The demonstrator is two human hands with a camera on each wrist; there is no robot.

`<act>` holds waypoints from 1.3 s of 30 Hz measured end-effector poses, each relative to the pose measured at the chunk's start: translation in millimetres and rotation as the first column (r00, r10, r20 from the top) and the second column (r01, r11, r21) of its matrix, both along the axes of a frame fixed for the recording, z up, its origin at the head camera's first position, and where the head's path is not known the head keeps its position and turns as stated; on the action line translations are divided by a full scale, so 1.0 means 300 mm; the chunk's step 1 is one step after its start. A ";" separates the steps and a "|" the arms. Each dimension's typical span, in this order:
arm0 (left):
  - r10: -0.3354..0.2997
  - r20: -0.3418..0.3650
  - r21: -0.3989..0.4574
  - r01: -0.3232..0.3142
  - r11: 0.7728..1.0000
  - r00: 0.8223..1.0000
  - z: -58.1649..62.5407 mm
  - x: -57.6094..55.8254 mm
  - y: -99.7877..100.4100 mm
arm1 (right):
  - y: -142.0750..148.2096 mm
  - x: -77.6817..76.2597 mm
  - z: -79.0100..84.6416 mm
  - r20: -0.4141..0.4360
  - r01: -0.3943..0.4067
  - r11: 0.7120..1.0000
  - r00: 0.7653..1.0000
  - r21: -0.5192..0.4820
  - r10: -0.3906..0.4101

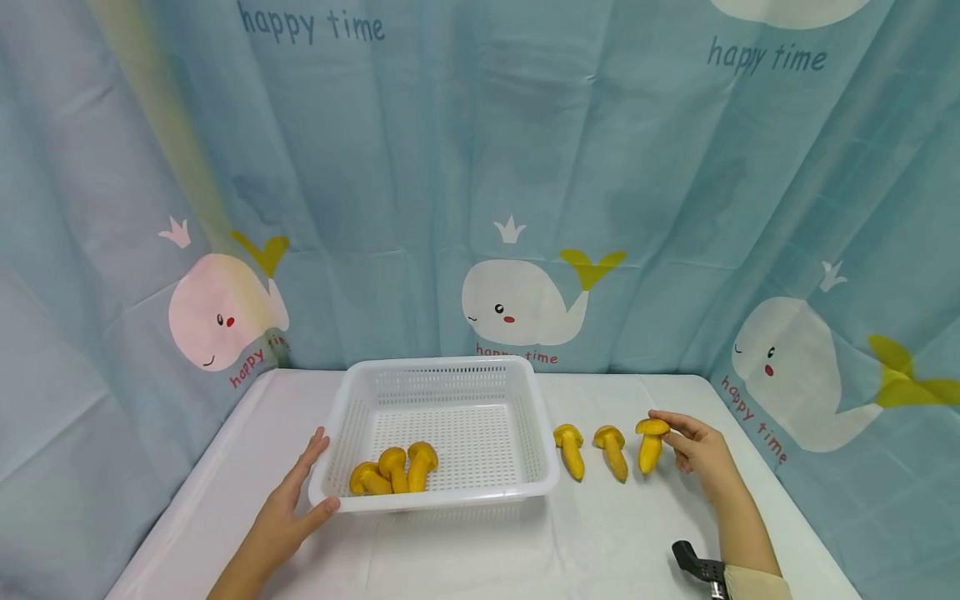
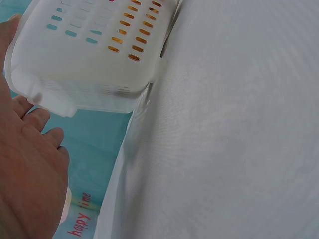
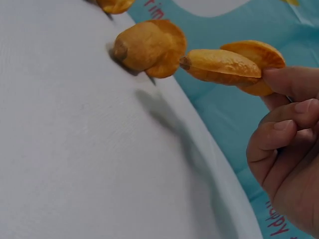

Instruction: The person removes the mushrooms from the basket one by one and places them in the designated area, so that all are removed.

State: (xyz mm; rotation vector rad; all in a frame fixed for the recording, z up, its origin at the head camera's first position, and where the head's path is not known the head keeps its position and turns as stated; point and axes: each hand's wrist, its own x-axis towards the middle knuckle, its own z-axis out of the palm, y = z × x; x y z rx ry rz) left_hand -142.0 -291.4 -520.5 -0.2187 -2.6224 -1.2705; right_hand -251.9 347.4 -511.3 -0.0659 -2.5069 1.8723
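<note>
- The right hand (image 1: 701, 454) has its grip narrowed to a pinch on the held mushroom (image 1: 649, 452), with fingertips at the cap and the stem pointing down; the remaining fingers curl back around nothing, as the right wrist view shows.
- That mushroom is at the right end of a row, and looks lifted off the white desk (image 1: 615, 542). The middle mushroom (image 1: 612, 454) and the inner mushroom (image 1: 571, 452) lie on the desk between it and the basket (image 1: 480, 498), apart from each other.
- The left hand (image 1: 277, 521) has its grip spread wide at the basket's near left corner, thumb by the rim and fingers reaching along the left side; it does not close around anything.
- Three mushrooms (image 1: 393, 467) sit grouped inside the basket, toward its near left.
- Each mushroom is probably light and fairly stiff; the line along the held stem hints at a moulded piece. Whether it gives under pressure cannot be told.
- The smooth, rounded cap could roll in a loose pinch, so the neck just under the cap seems the surest place; the tapering tip offers less.
- The perforated basket looks like thin, light plastic that would slide easily; its rim suits a hold.
</note>
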 end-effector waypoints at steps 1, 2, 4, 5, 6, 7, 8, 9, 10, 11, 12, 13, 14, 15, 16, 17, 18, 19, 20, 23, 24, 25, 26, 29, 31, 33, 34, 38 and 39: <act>0.000 0.000 0.000 0.000 1.000 1.000 0.000 0.000 0.000 | 0.002 -0.001 -0.007 0.008 -0.002 1.000 1.000 0.002 0.002; -0.001 -0.001 0.002 0.001 1.000 1.000 -0.001 0.000 -0.001 | 0.005 -0.002 -0.014 0.016 0.003 1.000 1.000 0.003 -0.003; 0.001 0.000 0.002 -0.001 1.000 1.000 -0.003 0.000 0.000 | 0.009 -0.003 -0.024 0.036 0.013 1.000 0.999 0.008 -0.013; 0.000 -0.001 0.001 0.000 1.000 1.000 -0.004 0.000 0.000 | 0.011 -0.003 -0.028 0.046 0.017 1.000 0.999 0.010 -0.018; 0.001 0.001 0.003 -0.001 1.000 1.000 -0.005 -0.001 0.000 | 0.012 -0.002 -0.031 0.055 0.025 1.000 0.998 0.009 -0.026; 0.003 0.002 0.001 -0.003 1.000 1.000 -0.005 -0.001 0.001 | 0.013 -0.002 -0.035 0.066 0.031 0.999 0.997 0.010 -0.031; 0.004 0.002 0.000 -0.004 1.000 1.000 -0.005 -0.001 0.002 | 0.014 -0.003 -0.038 0.077 0.037 0.999 0.996 0.009 -0.038; 0.004 0.002 0.000 -0.004 1.000 1.000 -0.005 -0.002 0.002 | 0.015 -0.004 -0.042 0.088 0.043 0.999 0.995 0.006 -0.043; 0.004 0.002 0.001 -0.004 1.000 1.000 -0.004 -0.002 0.003 | 0.014 -0.005 -0.046 0.099 0.050 0.999 0.994 0.001 -0.050; 0.004 0.003 0.000 -0.004 1.000 1.000 -0.004 -0.002 0.003 | 0.014 -0.006 -0.050 0.110 0.054 0.999 0.992 -0.003 -0.053; 0.006 0.006 -0.001 -0.006 1.000 1.000 -0.003 -0.001 0.004 | 0.014 -0.007 -0.054 0.123 0.057 0.998 0.991 -0.006 -0.056; 0.004 0.004 -0.001 -0.004 1.000 1.000 -0.002 -0.001 0.005 | 0.014 -0.008 -0.058 0.134 0.059 0.998 0.989 -0.011 -0.057; 0.003 0.002 0.002 -0.003 1.000 1.000 -0.002 0.000 0.005 | 0.013 -0.009 -0.062 0.143 0.060 0.998 0.988 -0.019 -0.057; 0.003 0.003 0.002 -0.003 1.000 1.000 -0.001 0.000 0.006 | 0.012 -0.009 -0.065 0.148 0.062 0.998 0.987 -0.027 -0.057; 0.001 0.002 0.003 -0.001 1.000 1.000 0.000 0.001 0.006 | 0.011 -0.009 -0.068 0.153 0.062 0.998 0.987 -0.031 -0.056; 0.001 0.001 0.004 -0.001 1.000 1.000 0.002 0.001 0.007 | 0.011 -0.008 -0.071 0.154 0.060 0.998 0.987 -0.034 -0.054; -0.001 -0.001 0.006 0.001 1.000 1.000 0.002 0.001 0.007 | 0.010 -0.008 -0.073 0.153 0.059 0.997 0.987 -0.040 -0.052; -0.002 -0.004 0.010 0.002 1.000 1.000 0.003 0.000 0.007 | 0.010 -0.007 -0.076 0.150 0.058 0.997 0.987 -0.045 -0.050; -0.002 -0.004 0.012 0.002 1.000 1.000 0.003 0.000 0.008 | 0.009 -0.007 -0.078 0.147 0.055 0.997 0.988 -0.049 -0.047; 0.000 -0.007 0.010 0.000 1.000 1.000 0.002 -0.002 0.008 | 0.011 -0.009 -0.085 0.139 0.047 0.997 0.989 -0.053 -0.039; -0.001 -0.010 0.012 0.001 1.000 1.000 0.001 -0.003 0.007 | 0.011 -0.010 -0.087 0.137 0.045 0.997 0.990 -0.057 -0.037; -0.002 -0.012 0.012 0.003 1.000 1.000 0.000 -0.003 0.006 | 0.012 -0.012 -0.088 0.137 0.044 0.997 0.990 -0.057 -0.036; -0.004 -0.014 0.012 0.004 1.000 1.000 -0.001 -0.004 0.005 | 0.012 -0.013 -0.090 0.138 0.043 0.997 0.990 -0.058 -0.035; -0.006 -0.015 0.014 0.006 1.000 1.000 -0.004 -0.004 0.001 | 0.014 -0.019 -0.096 0.145 0.047 0.998 0.989 -0.052 -0.039; -0.002 -0.011 0.011 0.002 1.000 1.000 -0.006 -0.004 0.000 | 0.015 -0.022 -0.100 0.151 0.049 0.998 0.988 -0.043 -0.042; 0.003 -0.006 0.008 -0.002 1.000 1.000 -0.009 -0.005 -0.001 | 0.016 -0.025 -0.103 0.156 0.050 0.998 0.987 -0.035 -0.044; 0.003 -0.007 0.008 -0.003 1.000 1.000 -0.010 -0.005 -0.001 | 0.015 -0.025 -0.103 0.157 0.050 0.998 0.987 -0.031 -0.045; 0.006 -0.012 0.004 -0.006 1.000 1.000 -0.011 -0.004 0.000 | 0.013 -0.028 -0.101 0.159 0.055 0.998 0.986 -0.014 -0.052; 0.005 -0.014 0.005 -0.005 1.000 1.000 -0.011 -0.004 0.000 | 0.012 -0.028 -0.100 0.160 0.055 0.998 0.986 -0.006 -0.053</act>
